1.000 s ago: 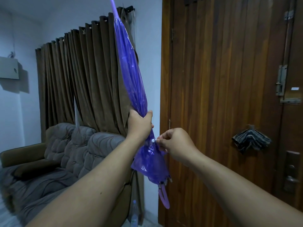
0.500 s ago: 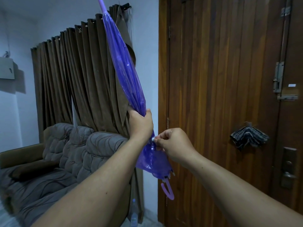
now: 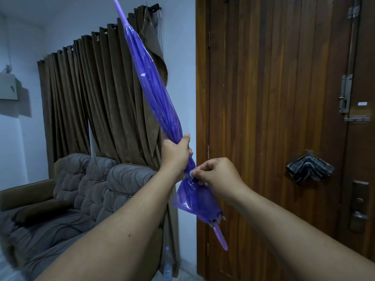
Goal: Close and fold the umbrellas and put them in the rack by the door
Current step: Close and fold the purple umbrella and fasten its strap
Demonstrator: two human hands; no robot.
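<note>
We hold the closed purple umbrella [image 3: 160, 102] in front of us, tilted, with its tip up and to the left and its handle down and to the right. Our left hand [image 3: 176, 154] wraps its fingers around the gathered canopy above the flared lower part. Our right hand [image 3: 218, 175] is just beside it, its fingers [image 3: 199, 175] pinching the small white strap end [image 3: 190, 174] against the canopy. Behind the umbrella to the left stand a grey sofa [image 3: 91, 183] and brown curtains [image 3: 97, 88]. To the right is a wooden door [image 3: 274, 98]; a folded striped umbrella [image 3: 309, 169] hangs against it, well apart from our hands.
</note>
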